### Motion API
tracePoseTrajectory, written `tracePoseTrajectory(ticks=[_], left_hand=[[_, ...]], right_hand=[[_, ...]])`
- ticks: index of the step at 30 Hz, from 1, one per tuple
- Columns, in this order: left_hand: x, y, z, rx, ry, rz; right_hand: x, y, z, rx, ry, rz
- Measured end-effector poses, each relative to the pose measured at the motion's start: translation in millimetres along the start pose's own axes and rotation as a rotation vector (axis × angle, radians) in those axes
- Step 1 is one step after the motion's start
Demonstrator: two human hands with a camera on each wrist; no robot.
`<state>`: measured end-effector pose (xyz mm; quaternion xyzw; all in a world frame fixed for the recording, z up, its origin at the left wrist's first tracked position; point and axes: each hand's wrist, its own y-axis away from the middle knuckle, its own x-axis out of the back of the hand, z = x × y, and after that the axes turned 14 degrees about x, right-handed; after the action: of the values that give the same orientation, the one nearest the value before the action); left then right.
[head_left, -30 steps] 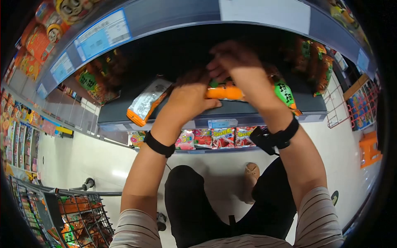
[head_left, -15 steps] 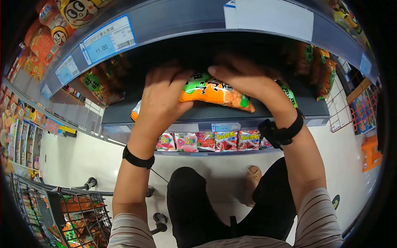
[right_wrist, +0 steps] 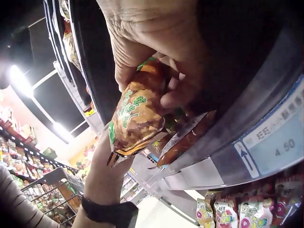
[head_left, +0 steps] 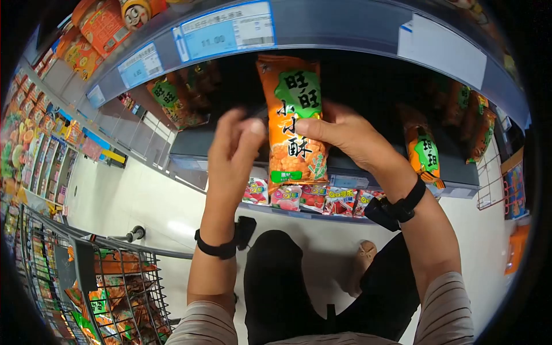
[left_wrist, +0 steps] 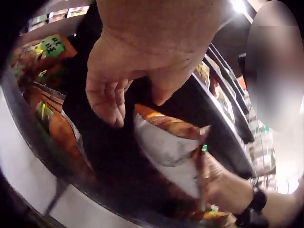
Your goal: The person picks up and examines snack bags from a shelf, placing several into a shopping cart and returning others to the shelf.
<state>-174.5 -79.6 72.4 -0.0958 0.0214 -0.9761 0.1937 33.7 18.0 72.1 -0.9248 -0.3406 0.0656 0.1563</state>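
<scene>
An orange and green snack bag (head_left: 296,123) stands upright in front of the dark shelf, its printed face toward the head camera. My right hand (head_left: 351,135) pinches its right side, thumb across the front and fingers behind. In the right wrist view the right hand (right_wrist: 159,52) grips the same bag (right_wrist: 137,111) from above. To the bag's left, my left hand (head_left: 230,155) is raised, fingers loosely bent and apart from it. The left wrist view shows nothing in the left hand (left_wrist: 137,61), with the bag's pale back (left_wrist: 166,147) beyond it.
Another snack bag (head_left: 425,149) lies on the shelf at the right; more bags (head_left: 172,100) stand at its left end. Small candy packets (head_left: 313,197) line the tier below. A wire cart (head_left: 123,287) holding orange bags is at lower left. The upper shelf edge (head_left: 339,40) overhangs.
The bag that lay sideways between both hands now stands upright in my right hand. My left hand has let go of it. The view has shifted, moving the shelf rightward in frame.
</scene>
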Motion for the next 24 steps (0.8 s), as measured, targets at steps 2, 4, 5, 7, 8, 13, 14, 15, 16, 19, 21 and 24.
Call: tracePoseTrajectory(ticks=[2,4,5,7,8,13,14,15,16,19,21,24], left_hand=[[4,14,-2,0.082,0.064,-0.148],[1,25,1,-0.015,0.024,-0.159],[1,28,2,-0.063,0.002,-0.168],[20,24,-2,0.045,0.184,-0.139],[30,23,-3,0.097,0.276,-0.127],[99,-1,-25,-0.047,0.191,0.188],[113,-12,-34,-0.072,0.147,0.250],[121,-21,-38,-0.120,0.127,0.308],[129,-30,-43,-0.148,0.100,0.331],[154,-56,-61,-0.193,0.061,0.345],[162,-65,-71,-0.164,0.008,0.331],[190,-91,-109,-0.228,-0.446,0.562]], right_hand=[[-8,-3,-2,0.034,0.030,-0.009],[-21,-6,-5,0.037,-0.013,-0.058],[-28,-4,-6,0.014,-0.070,-0.088],[-34,-6,-14,-0.024,-0.101,-0.175],[-35,-6,-13,-0.020,-0.093,-0.151],[-29,-6,-8,-0.028,-0.034,-0.086],[-28,-6,-8,-0.045,-0.042,-0.076],[-28,-5,-5,-0.047,-0.046,-0.065],[-29,-4,-4,-0.052,-0.041,-0.066],[-31,-3,-2,-0.069,-0.035,-0.071],[-30,-2,-2,-0.075,-0.041,-0.077],[-28,0,4,-0.098,-0.026,-0.074]])
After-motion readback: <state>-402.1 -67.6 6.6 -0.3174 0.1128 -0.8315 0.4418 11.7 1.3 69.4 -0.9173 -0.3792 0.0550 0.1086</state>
